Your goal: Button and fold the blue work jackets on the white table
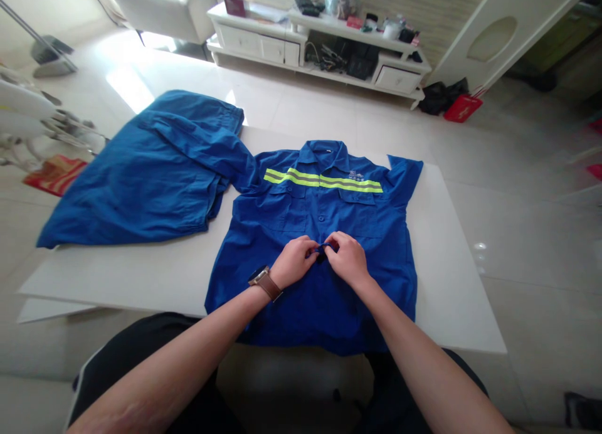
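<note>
A blue work shirt (pixel 282 283) with a yellow-and-grey reflective stripe (pixel 324 182) across the chest lies face up, collar away from me. Its lower hem hangs over the table's near edge. My left hand (pixel 296 258), with a watch (pixel 266 283) on the wrist, pinches the front placket just below the chest. Close beside it my right hand (pixel 347 257) pinches the same bit of placket from the other side. The cloth between my fingertips is raised a little; whether a button is there is hidden. One button (pixel 322 219) shows farther up the placket.
Another blue garment (pixel 141 170) lies heaped at the left, touching the shirt's sleeve. Both rest on a white table (pixel 451 283). Beyond the tiled floor stands a low white cabinet (pixel 258 42) with assorted items, and a red bag (pixel 463 108) sits near its right end.
</note>
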`<action>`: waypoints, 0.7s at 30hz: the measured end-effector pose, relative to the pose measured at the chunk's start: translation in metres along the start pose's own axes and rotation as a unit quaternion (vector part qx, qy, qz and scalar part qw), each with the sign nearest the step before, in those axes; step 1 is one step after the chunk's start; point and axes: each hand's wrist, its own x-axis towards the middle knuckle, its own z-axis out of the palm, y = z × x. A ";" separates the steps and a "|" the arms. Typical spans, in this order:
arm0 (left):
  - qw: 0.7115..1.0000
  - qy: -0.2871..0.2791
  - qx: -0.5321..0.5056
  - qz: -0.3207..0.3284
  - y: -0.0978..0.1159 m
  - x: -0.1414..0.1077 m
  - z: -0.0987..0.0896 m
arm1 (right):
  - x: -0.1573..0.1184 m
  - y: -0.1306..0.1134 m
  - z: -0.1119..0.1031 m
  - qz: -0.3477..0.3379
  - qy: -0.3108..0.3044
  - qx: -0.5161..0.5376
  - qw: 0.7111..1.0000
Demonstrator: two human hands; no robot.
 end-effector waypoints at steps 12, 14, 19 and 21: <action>0.999 -0.013 0.024 0.039 0.002 0.002 -0.003 | 0.002 0.002 0.005 -0.001 0.037 0.035 0.999; 0.999 -0.013 0.023 0.036 0.004 0.001 -0.004 | 0.003 0.003 0.005 0.001 0.039 0.051 0.998; 1.000 0.004 0.002 0.010 0.004 0.001 -0.005 | 0.009 0.006 0.002 -0.028 0.007 0.131 0.991; 1.000 0.013 -0.012 -0.003 0.003 0.001 -0.004 | 0.011 0.006 -0.002 -0.036 -0.033 0.165 0.985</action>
